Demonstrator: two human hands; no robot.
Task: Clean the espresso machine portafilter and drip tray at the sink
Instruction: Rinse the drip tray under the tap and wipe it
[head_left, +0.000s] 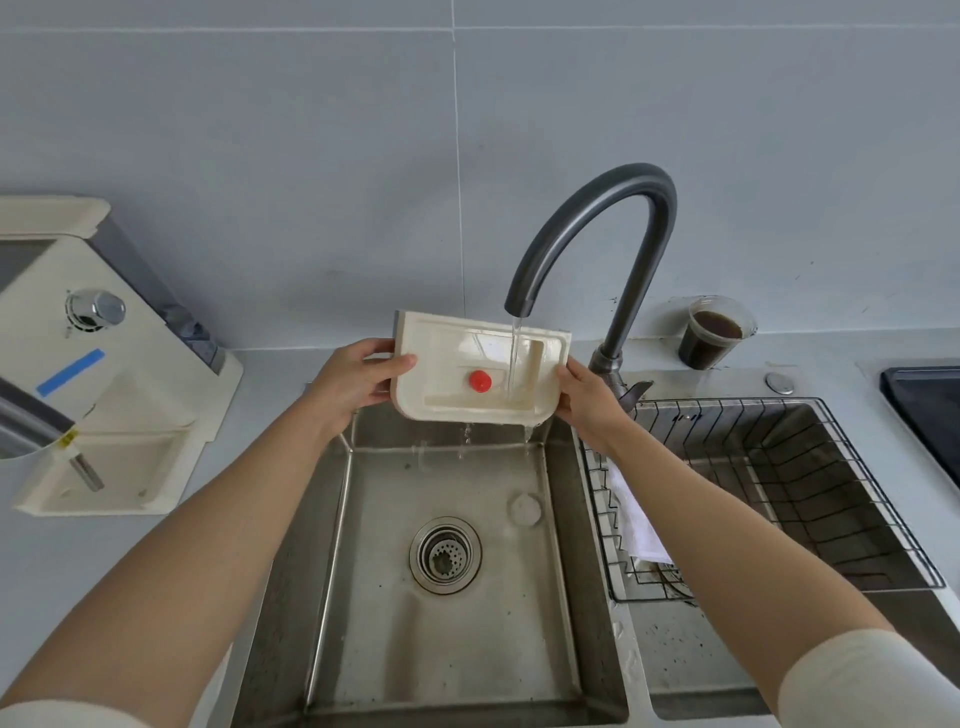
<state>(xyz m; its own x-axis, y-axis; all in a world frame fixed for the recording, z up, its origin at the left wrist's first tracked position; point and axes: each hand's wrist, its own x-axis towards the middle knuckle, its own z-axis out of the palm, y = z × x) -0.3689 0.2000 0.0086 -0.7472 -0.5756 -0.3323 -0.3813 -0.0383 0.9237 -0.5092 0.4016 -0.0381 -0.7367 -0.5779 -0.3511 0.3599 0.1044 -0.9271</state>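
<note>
Both hands hold the drip tray (480, 371) tilted under the tap (587, 249) above the sink (441, 597), so water runs through and spills off its lower edge. The left hand (353, 382) and right hand (589, 402) curl their fingers round its ends.

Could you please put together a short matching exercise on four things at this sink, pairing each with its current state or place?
1. drip tray
2. faucet
3. plastic cup
4. white cloth

a. holds dark liquid
b. draped over the edge of the wire basket
c. gripped by the left hand and the right hand
d. pouring water

Pairs: 1-c, 2-d, 3-a, 4-b
</note>
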